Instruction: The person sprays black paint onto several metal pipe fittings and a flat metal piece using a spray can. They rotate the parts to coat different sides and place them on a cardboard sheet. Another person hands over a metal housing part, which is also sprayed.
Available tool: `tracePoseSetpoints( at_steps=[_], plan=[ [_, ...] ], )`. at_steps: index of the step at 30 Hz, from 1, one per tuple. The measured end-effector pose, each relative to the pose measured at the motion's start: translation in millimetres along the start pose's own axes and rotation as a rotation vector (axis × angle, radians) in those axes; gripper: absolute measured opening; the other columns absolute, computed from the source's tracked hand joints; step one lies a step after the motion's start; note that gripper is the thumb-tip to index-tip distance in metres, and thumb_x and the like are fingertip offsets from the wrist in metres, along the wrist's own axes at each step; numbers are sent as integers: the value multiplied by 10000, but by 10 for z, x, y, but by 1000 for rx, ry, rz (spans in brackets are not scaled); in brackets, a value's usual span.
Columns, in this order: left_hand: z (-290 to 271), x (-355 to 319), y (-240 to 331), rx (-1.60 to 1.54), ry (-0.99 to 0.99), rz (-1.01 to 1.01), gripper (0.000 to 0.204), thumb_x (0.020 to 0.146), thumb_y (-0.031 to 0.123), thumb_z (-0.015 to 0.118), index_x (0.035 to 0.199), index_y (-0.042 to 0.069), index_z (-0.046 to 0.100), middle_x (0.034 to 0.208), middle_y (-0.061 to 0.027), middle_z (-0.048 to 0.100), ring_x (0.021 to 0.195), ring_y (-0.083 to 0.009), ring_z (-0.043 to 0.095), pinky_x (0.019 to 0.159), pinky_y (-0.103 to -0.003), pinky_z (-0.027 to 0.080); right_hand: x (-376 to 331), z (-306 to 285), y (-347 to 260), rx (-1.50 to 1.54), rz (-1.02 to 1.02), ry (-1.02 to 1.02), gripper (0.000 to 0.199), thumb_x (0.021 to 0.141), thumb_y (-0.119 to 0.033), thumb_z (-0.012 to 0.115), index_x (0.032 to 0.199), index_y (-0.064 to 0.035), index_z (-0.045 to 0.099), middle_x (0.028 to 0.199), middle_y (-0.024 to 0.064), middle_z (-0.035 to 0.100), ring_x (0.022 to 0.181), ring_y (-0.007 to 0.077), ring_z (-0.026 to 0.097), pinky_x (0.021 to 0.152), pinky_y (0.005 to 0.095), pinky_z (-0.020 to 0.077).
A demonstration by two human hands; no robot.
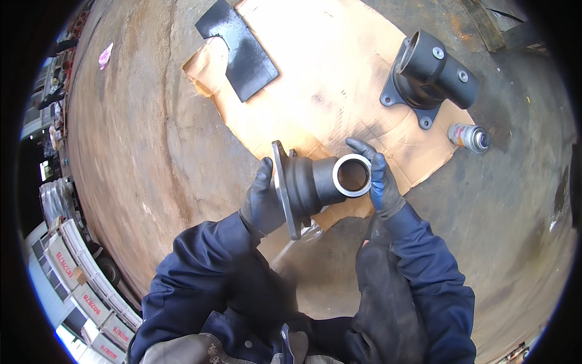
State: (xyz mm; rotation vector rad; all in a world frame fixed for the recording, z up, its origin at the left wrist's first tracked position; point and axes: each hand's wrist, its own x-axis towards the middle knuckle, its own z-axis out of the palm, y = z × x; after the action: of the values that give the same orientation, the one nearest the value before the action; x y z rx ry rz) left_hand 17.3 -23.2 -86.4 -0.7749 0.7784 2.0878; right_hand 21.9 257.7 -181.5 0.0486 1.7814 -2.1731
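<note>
Between my two gloved hands I hold a black flanged metal housing. Its flat flange plate faces left, and the open tube end with a bright bare-metal ring shows on the right. My left hand bears on the flange's outer face, thumb up, its fingers partly hidden behind it. My right hand is pressed against the ringed end, with the fingers bent beside the opening. A similar black flanged housing, with two pale round plugs, rests farther off at the right on a flattened cardboard sheet.
A black flat plate with a curved notch lies at the cardboard's far left. A spray can lies on its side by the right edge. Beyond stands a wooden frame. Stacked boxes and a pink scrap are at left.
</note>
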Motion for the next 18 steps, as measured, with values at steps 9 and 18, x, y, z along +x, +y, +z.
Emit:
tracePoseSetpoints(
  at_steps=[9,18],
  plan=[
    [102,14,94,373,3,112,1014,1033,878,339,1624,63,456,1339,-146,715,1025,-283,761,808,-429,647,-63,106,-205,126,52,81,1066,1084,-817,256,1662,68,393,1688,229,466,1554,317,470,1300,429,362],
    [32,593,377,464,-3,226,897,1103,794,294,1439,43,651,1084,-123,771,874,-198,738,767,-334,615,357,-133,-354,-16,-127,117,1004,1094,-765,413,1673,54,385,1594,198,547,1463,258,529,1241,396,413]
  ],
)
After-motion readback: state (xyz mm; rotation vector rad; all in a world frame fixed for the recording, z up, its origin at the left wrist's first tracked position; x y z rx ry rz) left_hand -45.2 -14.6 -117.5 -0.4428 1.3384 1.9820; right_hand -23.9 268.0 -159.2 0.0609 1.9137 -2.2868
